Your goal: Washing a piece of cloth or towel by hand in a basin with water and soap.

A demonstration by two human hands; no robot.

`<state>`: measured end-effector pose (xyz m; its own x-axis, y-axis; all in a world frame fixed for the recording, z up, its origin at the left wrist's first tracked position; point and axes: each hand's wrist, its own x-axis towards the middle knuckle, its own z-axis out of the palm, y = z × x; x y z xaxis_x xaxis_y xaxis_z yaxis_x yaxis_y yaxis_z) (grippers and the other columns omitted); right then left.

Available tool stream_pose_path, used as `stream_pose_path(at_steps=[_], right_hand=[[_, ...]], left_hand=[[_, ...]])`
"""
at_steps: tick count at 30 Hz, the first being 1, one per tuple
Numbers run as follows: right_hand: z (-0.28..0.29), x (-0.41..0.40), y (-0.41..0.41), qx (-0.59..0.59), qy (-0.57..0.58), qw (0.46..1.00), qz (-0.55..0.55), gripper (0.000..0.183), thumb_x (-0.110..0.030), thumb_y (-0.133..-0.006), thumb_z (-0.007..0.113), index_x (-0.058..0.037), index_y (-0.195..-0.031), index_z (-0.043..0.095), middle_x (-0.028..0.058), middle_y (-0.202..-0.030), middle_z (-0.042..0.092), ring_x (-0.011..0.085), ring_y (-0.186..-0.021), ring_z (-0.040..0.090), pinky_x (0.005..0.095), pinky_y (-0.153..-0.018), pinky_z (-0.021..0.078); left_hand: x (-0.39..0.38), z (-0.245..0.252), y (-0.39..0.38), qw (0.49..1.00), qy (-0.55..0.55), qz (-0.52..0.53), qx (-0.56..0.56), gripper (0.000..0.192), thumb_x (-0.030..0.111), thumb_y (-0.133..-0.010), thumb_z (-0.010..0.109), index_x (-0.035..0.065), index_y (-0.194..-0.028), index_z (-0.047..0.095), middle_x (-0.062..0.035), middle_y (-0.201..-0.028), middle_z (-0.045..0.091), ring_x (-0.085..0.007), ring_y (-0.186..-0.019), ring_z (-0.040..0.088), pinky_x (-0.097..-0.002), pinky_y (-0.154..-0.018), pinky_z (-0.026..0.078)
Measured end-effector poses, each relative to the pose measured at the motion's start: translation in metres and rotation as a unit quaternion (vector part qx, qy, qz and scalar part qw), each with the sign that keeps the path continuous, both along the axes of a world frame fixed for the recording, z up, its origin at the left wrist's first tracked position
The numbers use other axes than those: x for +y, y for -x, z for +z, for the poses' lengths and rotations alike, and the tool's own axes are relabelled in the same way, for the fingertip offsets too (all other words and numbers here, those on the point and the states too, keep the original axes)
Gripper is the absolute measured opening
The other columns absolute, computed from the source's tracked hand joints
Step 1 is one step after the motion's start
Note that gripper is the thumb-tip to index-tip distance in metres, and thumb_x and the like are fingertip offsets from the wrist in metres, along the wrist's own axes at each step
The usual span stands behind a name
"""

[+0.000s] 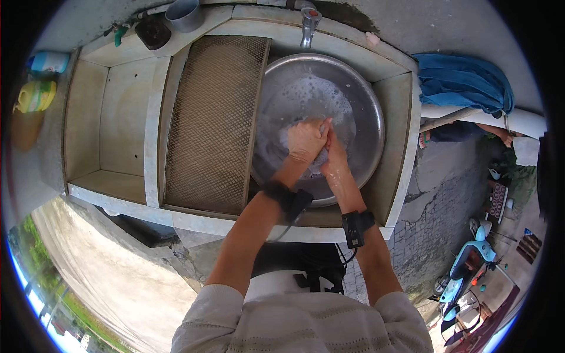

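Note:
A round steel basin (376,128) holding soapy water stands in the right compartment of a tiled sink. Over its middle, my left hand (305,137) is closed, knuckles up, on a pale wet cloth (318,164) that shows partly between and below the hands. My right hand (334,148) presses against the left from the right side, its fingers touching the left hand and the cloth. Foam (324,95) floats on the water beyond the hands. A metal tap (309,27) stands over the basin's far rim. Both wrists wear black straps with small devices.
Left of the basin, a metal mesh washboard-like panel (216,119) spans the middle compartment. A metal pot (184,16) and a dark block (152,33) sit on the back ledge. A yellow bottle (37,96) stands far left. Blue cloth (463,84) hangs right; another person's hand (506,138) shows beyond.

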<state>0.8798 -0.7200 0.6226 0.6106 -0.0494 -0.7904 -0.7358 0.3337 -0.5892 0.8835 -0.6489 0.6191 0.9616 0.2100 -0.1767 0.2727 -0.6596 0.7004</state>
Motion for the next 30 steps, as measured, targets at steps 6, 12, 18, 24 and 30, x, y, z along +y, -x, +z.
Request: stream_pose_path(at_steps=[6, 12, 18, 24, 30], right_hand=[[-0.054, -0.057, -0.002, -0.269, -0.591, 0.756, 0.086, 0.053, -0.046, -0.093, 0.042, -0.0044, -0.126, 0.044, 0.0030, -0.122, 0.049, 0.0147, -0.108, 0.047, 0.0324, -0.090, 0.0384], [0.000, -0.019, 0.003, 0.055, -0.098, 0.993, -0.039, 0.045, -0.040, -0.089, 0.054, -0.0046, -0.116, 0.055, 0.0044, -0.113, 0.056, 0.0157, -0.101, 0.053, 0.0309, -0.084, 0.0434], [-0.029, -0.055, 0.002, -0.074, -0.555, 0.825, 0.077, 0.042, -0.034, -0.088, 0.058, -0.0032, -0.116, 0.053, 0.0048, -0.109, 0.057, 0.0153, -0.096, 0.055, 0.0286, -0.082, 0.0445], [0.043, -0.090, -0.006, 0.031, -0.111, 0.945, 0.305, 0.028, -0.025, -0.082, 0.068, -0.0030, -0.097, 0.059, 0.0012, -0.097, 0.060, 0.0107, -0.088, 0.056, 0.0259, -0.075, 0.0448], [0.036, -0.141, -0.034, -0.167, -0.108, 0.964, 0.176, 0.013, -0.012, -0.078, 0.069, -0.0094, -0.085, 0.058, 0.0020, -0.101, 0.058, 0.0100, -0.091, 0.054, 0.0259, -0.078, 0.0417]], left_hand=[[-0.049, 0.019, 0.024, 0.934, 0.039, -0.058, -0.350, 0.035, 0.034, -0.083, 0.058, 0.0075, -0.060, 0.058, -0.0086, -0.065, 0.060, -0.0277, -0.053, 0.059, -0.0376, -0.046, 0.046], [-0.011, -0.008, 0.012, 0.996, 0.047, -0.002, -0.079, 0.036, 0.033, -0.082, 0.059, 0.0089, -0.057, 0.054, -0.0082, -0.063, 0.059, -0.0279, -0.060, 0.061, -0.0381, -0.048, 0.046], [-0.045, 0.015, 0.024, 0.958, -0.008, -0.025, -0.286, 0.042, 0.038, -0.085, 0.055, 0.0076, -0.056, 0.054, -0.0089, -0.059, 0.057, -0.0283, -0.055, 0.059, -0.0377, -0.046, 0.045], [0.005, 0.000, -0.014, 0.993, 0.054, -0.091, -0.047, 0.041, 0.042, -0.085, 0.053, 0.0039, -0.073, 0.061, -0.0157, -0.078, 0.062, -0.0338, -0.065, 0.058, -0.0392, -0.057, 0.046], [0.032, -0.038, -0.006, 0.956, 0.035, -0.239, -0.165, 0.042, 0.048, -0.080, 0.058, 0.0073, -0.080, 0.064, -0.0077, -0.073, 0.061, -0.0271, -0.080, 0.055, -0.0397, -0.084, 0.036]])
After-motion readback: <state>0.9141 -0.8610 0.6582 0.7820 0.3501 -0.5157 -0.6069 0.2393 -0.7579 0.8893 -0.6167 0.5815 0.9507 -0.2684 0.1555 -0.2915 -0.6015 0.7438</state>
